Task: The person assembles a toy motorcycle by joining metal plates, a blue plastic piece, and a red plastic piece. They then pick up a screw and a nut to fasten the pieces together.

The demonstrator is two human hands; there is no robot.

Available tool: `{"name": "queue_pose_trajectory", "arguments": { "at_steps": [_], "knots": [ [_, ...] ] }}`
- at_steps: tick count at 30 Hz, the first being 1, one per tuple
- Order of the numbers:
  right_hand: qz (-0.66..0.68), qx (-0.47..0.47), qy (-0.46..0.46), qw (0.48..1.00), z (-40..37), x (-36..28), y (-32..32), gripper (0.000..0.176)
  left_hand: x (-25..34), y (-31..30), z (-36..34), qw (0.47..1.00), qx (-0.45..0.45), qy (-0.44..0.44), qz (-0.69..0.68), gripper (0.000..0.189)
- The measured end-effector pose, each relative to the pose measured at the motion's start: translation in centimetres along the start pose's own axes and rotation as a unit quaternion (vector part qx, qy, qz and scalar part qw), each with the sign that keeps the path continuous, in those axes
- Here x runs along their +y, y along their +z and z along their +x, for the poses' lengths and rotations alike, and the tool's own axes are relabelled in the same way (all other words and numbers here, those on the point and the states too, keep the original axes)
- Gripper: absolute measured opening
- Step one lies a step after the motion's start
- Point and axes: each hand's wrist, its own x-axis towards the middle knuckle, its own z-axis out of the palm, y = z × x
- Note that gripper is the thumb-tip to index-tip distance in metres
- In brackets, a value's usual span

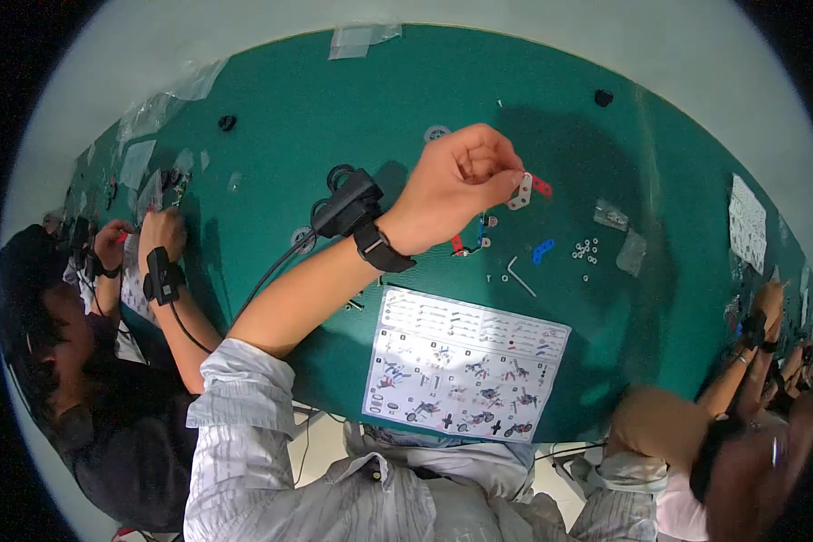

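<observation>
My left hand [474, 176] reaches over the middle of the table, thumb and fingers pinched on a white perforated plate [518, 198]. A red perforated strip [542, 186] shows right beside that plate. Below the hand lie a small part-built piece with red and blue bits [481, 232] and a blue perforated strip [543, 251]. An L-shaped hex key [521, 278] rests farther down, near a group of small nuts [585, 251]. At the lower right my right hand [754, 474] is a blurred shape close to the camera, its fingers not distinguishable.
A printed instruction sheet [465, 361] lies at the near edge of the green table [289, 108]. Grey wheels [437, 134] and small plastic bags [611, 215] are scattered about. Other people's hands [163, 237] work at the left, and another hand [768, 303] at the right.
</observation>
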Motion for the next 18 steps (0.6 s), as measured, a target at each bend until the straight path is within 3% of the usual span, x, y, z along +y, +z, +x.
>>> {"name": "queue_pose_trajectory", "arguments": {
  "at_steps": [1,2,3,5,6,8,13,18],
  "knots": [
    [0.088,0.083,0.049,0.991,0.4,1.2,-0.8,0.050,0.1,0.0,0.0,1.000,0.000,-0.002,0.016,0.011],
    [0.021,0.138,0.045,0.989,2.0,4.6,0.3,0.042,0.2,0.0,-0.1,1.000,0.001,-0.005,0.013,0.011],
    [-0.193,0.178,0.034,0.964,3.5,9.6,2.7,0.034,0.0,0.2,-0.2,1.000,0.001,-0.008,0.010,0.011],
    [-0.341,0.196,0.126,0.911,4.2,16.4,3.6,0.020,-0.3,0.5,-0.3,1.000,-0.001,-0.009,0.021,0.011],
    [-0.369,0.193,0.199,0.887,3.4,19.3,2.7,0.022,-0.5,0.7,-0.4,0.999,-0.001,-0.008,0.036,0.011],
    [-0.329,0.177,0.250,0.893,1.7,22.6,1.9,0.021,-0.5,1.0,-0.5,0.999,-0.003,-0.005,0.048,0.012],
    [-0.296,0.184,0.284,0.893,0.4,23.9,3.2,0.022,-0.1,2.0,-1.3,0.995,-0.012,-0.035,0.088,0.013],
    [-0.261,0.200,0.306,0.893,-1.0,24.3,3.1,0.016,-0.7,3.4,-2.3,0.990,-0.027,-0.007,0.138,0.012]
  ]
}}
